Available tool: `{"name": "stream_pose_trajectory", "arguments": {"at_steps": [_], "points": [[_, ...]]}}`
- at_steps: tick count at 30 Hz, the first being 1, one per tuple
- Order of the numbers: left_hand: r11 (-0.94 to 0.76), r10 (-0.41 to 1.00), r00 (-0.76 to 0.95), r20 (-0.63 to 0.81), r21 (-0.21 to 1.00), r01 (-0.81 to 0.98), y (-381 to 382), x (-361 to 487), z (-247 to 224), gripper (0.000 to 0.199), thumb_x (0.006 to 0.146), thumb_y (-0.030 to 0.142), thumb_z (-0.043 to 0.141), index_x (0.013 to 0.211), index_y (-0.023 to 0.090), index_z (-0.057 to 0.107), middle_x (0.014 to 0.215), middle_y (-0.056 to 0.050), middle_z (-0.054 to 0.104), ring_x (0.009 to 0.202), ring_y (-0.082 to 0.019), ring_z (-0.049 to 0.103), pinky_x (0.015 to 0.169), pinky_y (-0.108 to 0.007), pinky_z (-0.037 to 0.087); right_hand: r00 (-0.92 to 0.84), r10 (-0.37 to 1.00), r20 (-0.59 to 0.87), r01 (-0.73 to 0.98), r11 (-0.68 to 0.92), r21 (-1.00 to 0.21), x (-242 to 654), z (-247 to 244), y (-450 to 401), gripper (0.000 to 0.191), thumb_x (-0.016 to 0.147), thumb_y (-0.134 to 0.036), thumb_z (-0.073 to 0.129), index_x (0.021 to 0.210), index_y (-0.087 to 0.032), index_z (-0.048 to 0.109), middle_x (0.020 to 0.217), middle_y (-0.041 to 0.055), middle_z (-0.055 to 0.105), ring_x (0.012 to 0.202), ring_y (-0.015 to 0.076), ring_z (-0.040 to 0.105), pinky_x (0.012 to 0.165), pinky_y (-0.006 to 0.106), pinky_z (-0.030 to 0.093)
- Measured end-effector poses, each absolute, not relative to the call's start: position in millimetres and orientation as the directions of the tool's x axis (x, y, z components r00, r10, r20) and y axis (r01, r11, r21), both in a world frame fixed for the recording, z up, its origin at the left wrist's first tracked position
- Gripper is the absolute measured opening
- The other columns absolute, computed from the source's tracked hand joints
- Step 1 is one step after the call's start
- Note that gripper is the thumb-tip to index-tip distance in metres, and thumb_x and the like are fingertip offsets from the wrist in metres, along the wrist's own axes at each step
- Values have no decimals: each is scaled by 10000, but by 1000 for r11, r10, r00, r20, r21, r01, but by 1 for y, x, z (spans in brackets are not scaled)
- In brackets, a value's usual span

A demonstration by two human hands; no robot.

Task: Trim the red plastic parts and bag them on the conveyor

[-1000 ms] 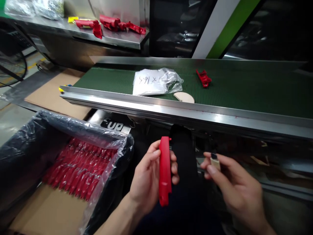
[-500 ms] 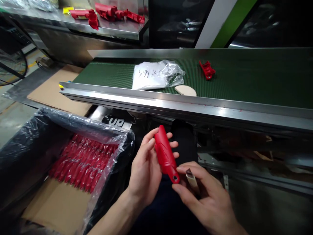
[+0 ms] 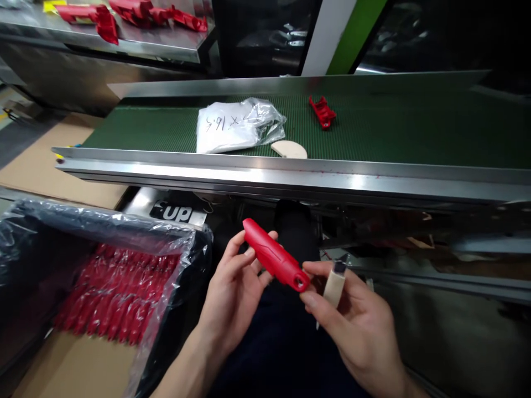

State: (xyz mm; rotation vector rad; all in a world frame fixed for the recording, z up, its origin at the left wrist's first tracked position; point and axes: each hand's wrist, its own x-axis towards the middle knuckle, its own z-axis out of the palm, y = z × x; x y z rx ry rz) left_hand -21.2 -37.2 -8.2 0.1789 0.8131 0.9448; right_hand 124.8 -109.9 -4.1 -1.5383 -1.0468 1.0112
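Observation:
A long red plastic part [image 3: 271, 253] is tilted between my two hands, its end with a round hole toward the right. My left hand [image 3: 236, 287] holds the upper left end between thumb and fingers. At the holed end, the thumb and forefinger of my right hand [image 3: 352, 315] grip the part. A small knife-like tool with a pale handle [image 3: 334, 287] and a dark tip also rests in my right hand, pointing up.
Beyond my hands runs a green conveyor [image 3: 373, 127] with a metal edge, bearing a white plastic bag [image 3: 224, 128], a beige disc piece [image 3: 289, 149] and a red part [image 3: 322, 113]. A lined bin [image 3: 99, 218] holds several red parts at left. More red parts [image 3: 136, 11] lie on a metal shelf.
The red part has turned to a flatter slant, its upper end swinging left. The tool in my right hand stands more upright. The view has shifted right.

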Motion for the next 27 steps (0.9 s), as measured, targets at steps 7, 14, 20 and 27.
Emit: {"name": "stream_pose_trajectory", "arguments": {"at_steps": [7,14,20,27], "points": [[603,773,346,-532,448,-660,-35,-18,-16,352,898,78,520,1221,211,471,1208,-130,643,909,-150,658,823,-327,558,234,971,46,278,-22,-960,123,0,-110,282,839,-184,647,1086,-320,636,1016,2,660,804,123,665,555,155,528],[662,730,355,-584,477,-578,-42,-17,-19,299,901,133,561,1191,194,522,1096,-89,643,918,-150,636,795,-293,559,323,946,34,336,-81,-939,132,0,-102,175,841,-260,664,1013,-271,696,848,-13,685,613,93,621,555,189,531],[679,728,355,-587,545,-492,-45,-20,-19,267,888,191,592,1154,176,576,968,-77,644,813,-170,646,625,-249,547,412,894,-177,95,-235,-967,144,-16,-103,272,850,-345,670,1108,-261,663,709,-27,628,596,93,590,547,190,510],[594,799,270,-537,633,-497,-45,-20,-18,246,873,209,626,1113,183,575,920,-60,640,773,-168,640,588,-233,520,368,880,-300,-138,-267,-954,150,-29,-107,314,864,-356,656,1155,-243,621,739,-16,591,620,94,572,544,198,503]]}}
